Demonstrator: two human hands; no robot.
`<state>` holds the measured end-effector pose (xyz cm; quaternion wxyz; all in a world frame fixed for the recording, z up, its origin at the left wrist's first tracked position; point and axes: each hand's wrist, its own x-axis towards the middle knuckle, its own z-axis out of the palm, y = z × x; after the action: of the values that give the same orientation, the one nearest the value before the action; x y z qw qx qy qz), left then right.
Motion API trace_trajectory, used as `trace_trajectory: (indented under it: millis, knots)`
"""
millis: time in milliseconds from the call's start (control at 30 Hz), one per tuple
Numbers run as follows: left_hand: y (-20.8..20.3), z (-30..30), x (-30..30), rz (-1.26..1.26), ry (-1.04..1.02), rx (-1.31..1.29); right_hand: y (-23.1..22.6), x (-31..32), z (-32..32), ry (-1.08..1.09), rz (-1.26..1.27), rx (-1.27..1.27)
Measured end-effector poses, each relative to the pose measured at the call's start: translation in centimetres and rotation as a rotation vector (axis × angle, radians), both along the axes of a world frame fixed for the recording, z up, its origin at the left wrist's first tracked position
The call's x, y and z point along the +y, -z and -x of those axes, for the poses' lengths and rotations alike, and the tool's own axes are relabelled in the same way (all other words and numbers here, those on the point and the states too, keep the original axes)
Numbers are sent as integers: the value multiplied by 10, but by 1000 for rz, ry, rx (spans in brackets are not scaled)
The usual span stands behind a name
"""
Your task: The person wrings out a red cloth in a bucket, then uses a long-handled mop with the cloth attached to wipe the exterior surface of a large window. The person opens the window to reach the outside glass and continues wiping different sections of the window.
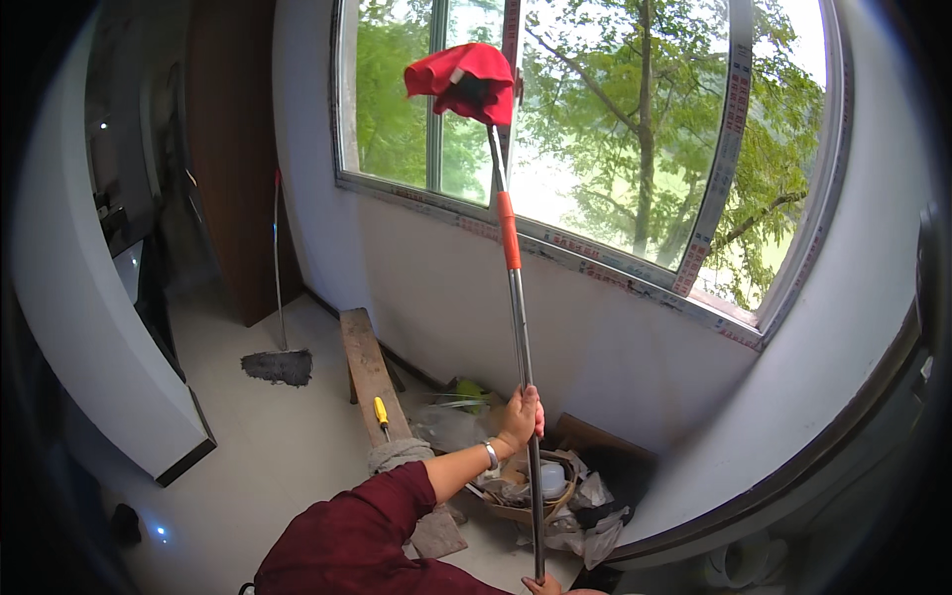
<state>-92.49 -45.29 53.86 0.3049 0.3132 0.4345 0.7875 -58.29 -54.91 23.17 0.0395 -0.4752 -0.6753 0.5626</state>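
A long metal mop pole (518,307) with an orange-red sleeve stands up steeply in front of me. Draped over its head is a red cloth (481,74), level with the window (605,129); whether the cloth touches the glass I cannot tell. My left hand (521,418), with a silver bangle at the wrist, wraps round the middle of the pole. Lower down, at the bottom edge of the picture, my right hand (545,586) grips the same pole, partly cut off by the frame.
A wooden bench (359,342) bears a yellow-handled screwdriver (382,413) and a grey rag (399,453). Below the window are a basket of odds and ends (516,511) and plastic bags (600,535). A dark floor mop (278,367) leans by the brown door (230,149).
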Motion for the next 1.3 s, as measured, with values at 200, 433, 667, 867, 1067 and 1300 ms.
trace_trajectory:
  millis: [200,433,667,867,1067,1300]
  knots:
    - [4,107,-25,54,109,-57,-40,-76,110,218,-124,-15]
    - [-164,251,-10,-118,155,270,-132,-109,309,432,-302,191]
    - [-340,317,-3,-160,-237,625,-351,-24,502,260,-363,643]
    - [-193,322,-28,-25,-264,712,-218,-66,496,329,-471,452]
    - [12,249,-147,231,-44,345,-59,-195,364,292,-295,103]
    - [15,328,-160,254,-126,218,-81,-180,395,271,-630,-84]
